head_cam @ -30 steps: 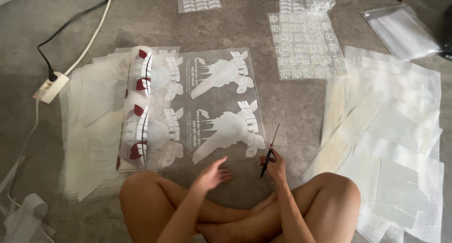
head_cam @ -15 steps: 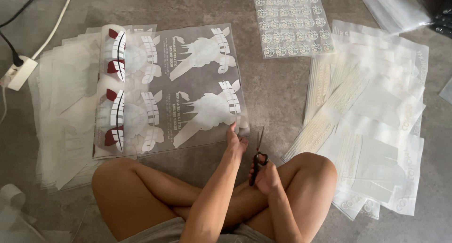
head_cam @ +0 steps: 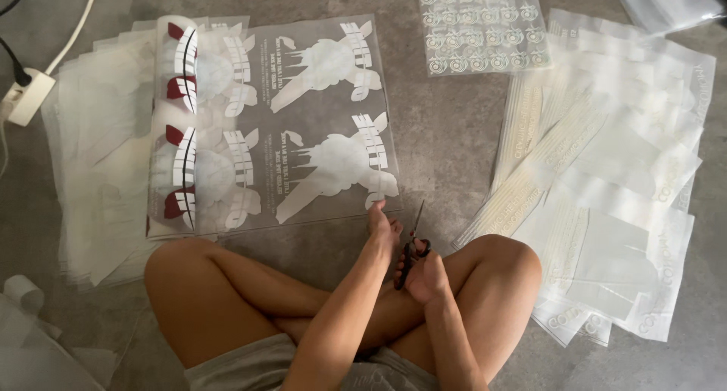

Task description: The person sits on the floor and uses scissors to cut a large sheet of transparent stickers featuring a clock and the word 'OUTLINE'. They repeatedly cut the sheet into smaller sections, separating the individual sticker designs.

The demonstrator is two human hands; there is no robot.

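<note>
floor (head_cam: 424,149): mottled grey, like concrete.
clear printed sheet (head_cam: 303,126): see-through film with white animal-shaped prints, two in its right half; white striped prints with dark red patches along its left edge.
scissors (head_cam: 410,249): dark blades, black handles with a hint of red.
patterned sheet (head_cam: 481,24): transparent, covered in rows of small white round motifs, at the floor's far edge.
film stack on the right (head_cam: 621,171): milky white and cream, with pale lettering-like stripes.
film stack on the left (head_cam: 91,149): frosted white, plain.
power strip (head_cam: 26,96): white, with one black and one white cable.
shorts (head_cam: 250,364): grey.
</note>
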